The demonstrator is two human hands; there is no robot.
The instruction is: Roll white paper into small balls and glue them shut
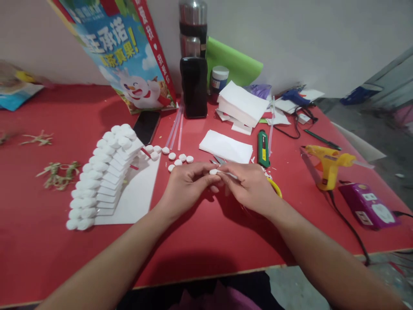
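Near the middle of the red table, my left hand point(190, 185) pinches a small white round piece point(214, 172) between thumb and fingers. My right hand point(250, 185) is closed beside it, its fingertips at a thin white strip point(229, 175) that meets the piece. Scissors point(275, 187) with a yellow handle lie partly hidden under my right hand. Several white round pieces point(178, 162) are scattered just beyond my left hand. To the left, a curved row of white cards point(108, 189) topped with round pieces stands on a white sheet point(138, 198).
Beyond my hands are a stack of white cards point(226, 146), a green cutter point(263, 148) and an upright black phone point(194, 88). A yellow glue gun point(329, 165) and a purple box point(369, 206) are at the right. Straw figures point(60, 175) lie far left.
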